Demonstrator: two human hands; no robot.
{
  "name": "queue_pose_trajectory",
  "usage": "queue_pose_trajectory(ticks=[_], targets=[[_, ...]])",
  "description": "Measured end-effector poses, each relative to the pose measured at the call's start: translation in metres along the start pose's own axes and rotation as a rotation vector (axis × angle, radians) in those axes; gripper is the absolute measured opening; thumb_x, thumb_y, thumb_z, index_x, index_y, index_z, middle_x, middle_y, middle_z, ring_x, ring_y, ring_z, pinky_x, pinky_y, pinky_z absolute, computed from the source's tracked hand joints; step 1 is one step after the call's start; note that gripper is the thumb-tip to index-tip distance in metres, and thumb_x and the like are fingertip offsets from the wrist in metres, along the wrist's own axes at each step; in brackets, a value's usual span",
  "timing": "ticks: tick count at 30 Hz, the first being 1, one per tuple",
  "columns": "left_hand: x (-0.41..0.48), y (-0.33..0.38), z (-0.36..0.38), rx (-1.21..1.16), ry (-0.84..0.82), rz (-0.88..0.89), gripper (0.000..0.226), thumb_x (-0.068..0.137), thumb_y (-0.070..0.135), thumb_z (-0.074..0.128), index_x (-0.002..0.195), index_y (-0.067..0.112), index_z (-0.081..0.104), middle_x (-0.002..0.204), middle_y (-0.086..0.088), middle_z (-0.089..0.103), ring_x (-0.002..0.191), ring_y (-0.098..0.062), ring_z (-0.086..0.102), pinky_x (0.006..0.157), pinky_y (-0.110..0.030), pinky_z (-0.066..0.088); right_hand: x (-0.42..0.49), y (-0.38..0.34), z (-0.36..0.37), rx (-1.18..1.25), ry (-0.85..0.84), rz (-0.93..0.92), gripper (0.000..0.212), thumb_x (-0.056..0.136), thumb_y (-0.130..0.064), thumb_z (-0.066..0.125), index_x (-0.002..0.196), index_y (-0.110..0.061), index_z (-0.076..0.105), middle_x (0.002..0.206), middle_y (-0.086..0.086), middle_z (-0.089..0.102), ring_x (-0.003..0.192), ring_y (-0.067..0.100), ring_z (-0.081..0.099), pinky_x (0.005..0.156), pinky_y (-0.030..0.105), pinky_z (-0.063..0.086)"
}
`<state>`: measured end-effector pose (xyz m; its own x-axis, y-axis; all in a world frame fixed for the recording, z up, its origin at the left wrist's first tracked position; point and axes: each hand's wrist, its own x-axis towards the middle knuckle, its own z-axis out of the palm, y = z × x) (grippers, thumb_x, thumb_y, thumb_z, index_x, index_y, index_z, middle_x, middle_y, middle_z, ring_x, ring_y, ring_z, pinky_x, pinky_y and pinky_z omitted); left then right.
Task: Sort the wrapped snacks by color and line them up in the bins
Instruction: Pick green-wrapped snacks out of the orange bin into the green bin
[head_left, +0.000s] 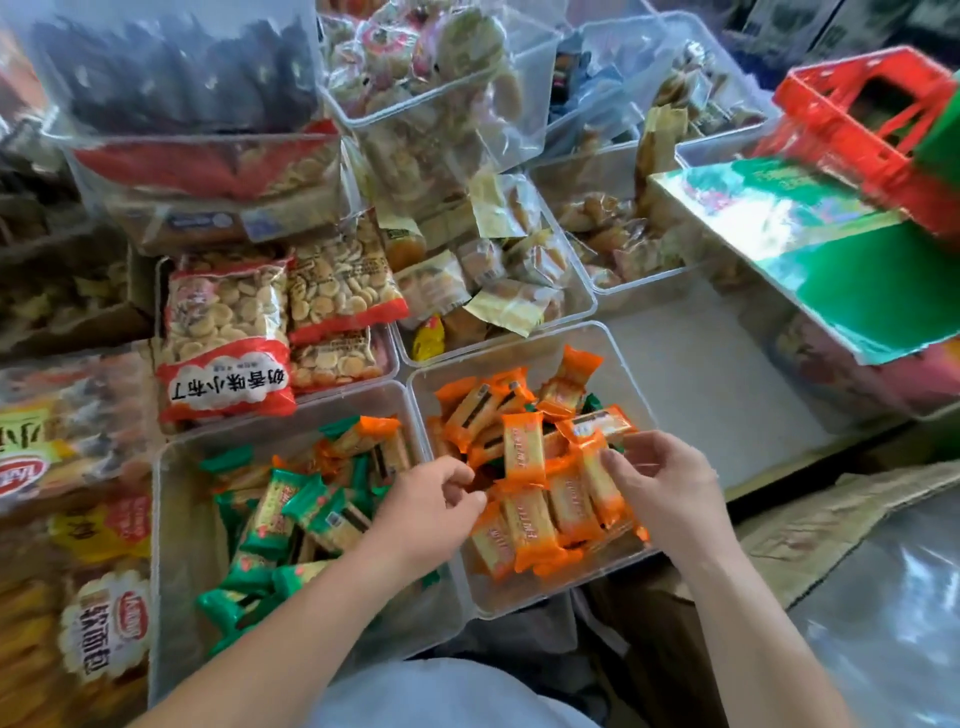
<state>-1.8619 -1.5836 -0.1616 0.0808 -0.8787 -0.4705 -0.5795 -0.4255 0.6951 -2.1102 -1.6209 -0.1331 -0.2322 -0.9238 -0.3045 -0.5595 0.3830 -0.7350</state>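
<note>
The single head-worn view looks steeply down and forward, close above the clear bins (524, 364) and both forearms.

Grey floor (893, 623) bears flattened cardboard (831, 519); clear bins (524, 358) packed edge to edge.

I am in a snack shop, at its loose-goods display. All round me stand clear plastic bins (691, 374) set edge to edge, each filled with many of one kind of packet: orange-wrapped snacks (524, 457), green-wrapped snacks (270, 519), little cakes in clear film (498, 260). Sealed bags of round biscuits (223, 332) with printed red labels lie in several copies, and branded bread packets (104, 629) pile up at my left. A red shopping basket (852, 104) with handles sits at the far right, behind a green printed carton (883, 291).
</note>
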Motion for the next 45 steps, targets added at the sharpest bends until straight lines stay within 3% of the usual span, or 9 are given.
queue_pose_trajectory(ticks=[8, 12, 16, 21, 27, 34, 37, 40, 45], targets=[[0.004, -0.044, -0.023, 0.020, 0.122, 0.026, 0.024, 0.098, 0.030, 0.068, 0.122, 0.028, 0.069, 0.106, 0.016, 0.066, 0.094, -0.003, 0.063, 0.087, -0.029, 0.055, -0.008, -0.042, 0.069, -0.032, -0.282, -0.245, 0.014, 0.095, -0.030, 0.074, 0.109, -0.033, 0.074, 0.095, -0.020, 0.072, 0.092, -0.011, 0.063, 0.075, 0.009, 0.050], [-0.002, -0.085, -0.046, 0.078, 0.269, -0.010, 0.025, 0.097, 0.025, 0.068, 0.121, 0.021, 0.070, 0.116, 0.010, 0.061, 0.108, -0.013, 0.061, 0.090, -0.029, 0.049, -0.020, -0.077, 0.128, -0.151, -0.496, -0.409, 0.033, 0.096, -0.025, 0.072, 0.129, -0.024, 0.069, 0.119, -0.012, 0.068, 0.113, 0.005, 0.064, 0.098, 0.029, 0.057], [-0.006, -0.122, -0.076, 0.216, 0.365, -0.059, 0.024, 0.092, 0.019, 0.074, 0.115, 0.014, 0.074, 0.120, 0.000, 0.067, 0.116, -0.023, 0.060, 0.101, -0.036, 0.050, -0.010, -0.113, 0.170, -0.389, -0.491, -0.655, 0.041, 0.096, -0.020, 0.068, 0.138, -0.023, 0.063, 0.136, -0.005, 0.063, 0.125, 0.018, 0.058, 0.101, 0.037, 0.054], [-0.031, -0.149, -0.100, 0.201, 0.173, -0.238, 0.053, 0.101, 0.026, 0.064, 0.152, 0.024, 0.052, 0.165, 0.005, 0.036, 0.152, -0.021, 0.035, 0.123, -0.033, 0.031, 0.020, -0.124, 0.217, -0.711, -0.578, -0.645, 0.055, 0.092, -0.013, 0.065, 0.145, -0.019, 0.055, 0.144, 0.003, 0.060, 0.126, 0.028, 0.061, 0.096, 0.038, 0.056], [-0.062, -0.169, -0.104, 0.142, 0.113, -0.265, 0.053, 0.105, 0.028, 0.058, 0.157, 0.026, 0.044, 0.167, 0.010, 0.034, 0.152, -0.013, 0.034, 0.119, -0.024, 0.028, 0.019, -0.123, 0.251, -0.910, -0.527, -0.671, 0.039, 0.092, -0.019, 0.065, 0.131, -0.019, 0.063, 0.127, 0.002, 0.063, 0.121, 0.026, 0.057, 0.085, 0.038, 0.056], [-0.056, -0.165, -0.109, 0.193, 0.301, -0.133, 0.025, 0.100, 0.023, 0.063, 0.123, 0.019, 0.070, 0.130, 0.009, 0.063, 0.123, -0.016, 0.061, 0.101, -0.030, 0.052, -0.001, -0.122, 0.209, -0.372, -0.276, -0.520, 0.014, 0.086, -0.035, 0.070, 0.096, -0.028, 0.065, 0.097, -0.008, 0.061, 0.088, 0.016, 0.057, 0.071, 0.035, 0.049], [-0.024, -0.144, -0.115, 0.136, 0.364, -0.038, 0.029, 0.103, 0.024, 0.060, 0.131, 0.020, 0.069, 0.145, 0.008, 0.058, 0.136, -0.011, 0.051, 0.114, -0.026, 0.040, -0.006, -0.116, 0.189, -0.213, -0.195, -0.480, 0.019, 0.088, -0.030, 0.075, 0.103, -0.021, 0.068, 0.099, -0.004, 0.063, 0.090, 0.016, 0.058, 0.074, 0.029, 0.046], [0.021, -0.134, -0.118, 0.362, 0.244, -0.085, 0.040, 0.104, 0.028, 0.057, 0.144, 0.022, 0.058, 0.159, 0.002, 0.045, 0.149, -0.022, 0.035, 0.127, -0.042, 0.026, -0.009, -0.111, 0.188, -0.178, -0.213, -0.441, 0.021, 0.090, -0.025, 0.077, 0.108, -0.016, 0.072, 0.099, -0.004, 0.065, 0.088, 0.010, 0.060, 0.078, 0.021, 0.050], [0.038, -0.146, -0.133, 0.579, 0.100, -0.171, 0.071, 0.091, 0.006, 0.059, 0.158, 0.021, 0.039, 0.158, 0.000, 0.044, 0.147, -0.023, 0.034, 0.121, -0.044, 0.032, -0.015, -0.111, 0.192, -0.175, -0.277, -0.471, 0.017, 0.092, -0.023, 0.077, 0.108, -0.020, 0.074, 0.095, -0.012, 0.062, 0.089, -0.004, 0.059, 0.073, 0.006, 0.044]])
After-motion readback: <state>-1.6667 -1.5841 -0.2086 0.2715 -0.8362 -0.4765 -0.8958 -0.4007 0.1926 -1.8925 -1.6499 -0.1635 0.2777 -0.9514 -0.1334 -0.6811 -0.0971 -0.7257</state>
